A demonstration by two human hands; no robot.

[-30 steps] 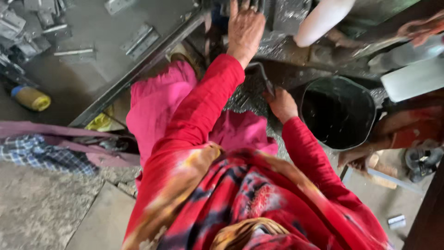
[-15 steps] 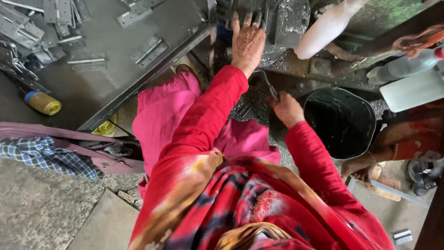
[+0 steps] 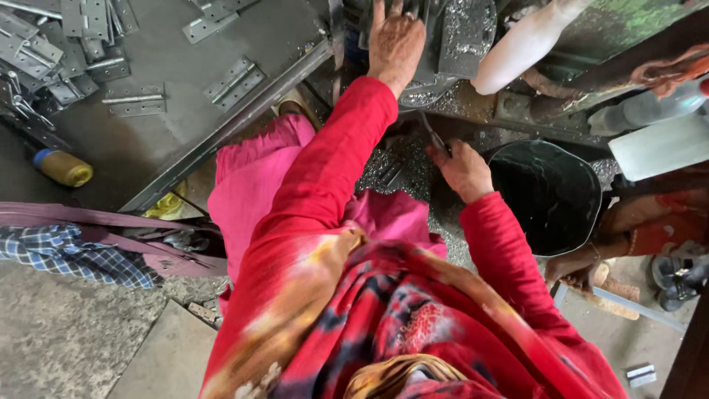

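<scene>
Left hand at 12 o'clock, arm stretched forward in a red sleeve. Palm down, fingers spread flat on a grey metal piece at the machine; fingertips run past the top edge, so how far the grip closes cannot be told.

Right hand near centre, toward 1 o'clock. Grip closed around a thin dark metal tool; the tool's end sticks out up and left from the fist, over a patch of bright metal shavings.

Black bucket just beside the right hand, at 3 o'clock; inside dark, contents unclear.

Grey metal table at 10 o'clock, carrying flat steel hinges, loose ones near the middle and a heap toward the upper left corner. Small yellow bottle with a blue cap lies at 9 o'clock.

Checked cloth at 8 o'clock, above the rough concrete floor. White tube slants at 1 o'clock.
</scene>
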